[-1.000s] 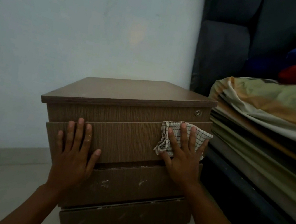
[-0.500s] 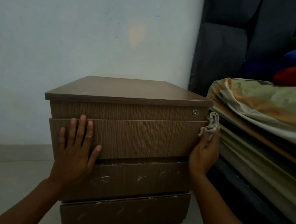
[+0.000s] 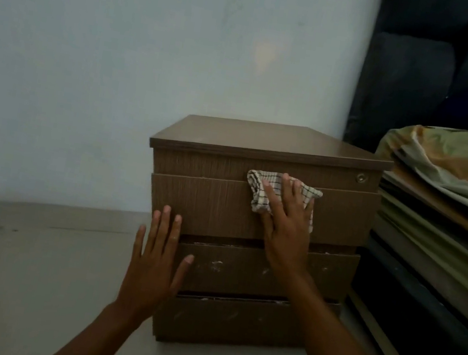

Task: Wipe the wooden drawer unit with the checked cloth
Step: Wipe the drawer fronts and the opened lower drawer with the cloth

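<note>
Head view: the checked cloth (image 3: 260,195) is pressed flat under the spread right grip (image 3: 286,228) on the upper drawer front (image 3: 201,203) (long axis nine-to-three); most bare wood lies toward nine o'clock.

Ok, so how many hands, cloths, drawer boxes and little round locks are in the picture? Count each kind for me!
Hands: 2, the left hand and the right hand
checked cloth: 1
wooden drawer unit: 1
round lock: 1
Total: 5
</note>
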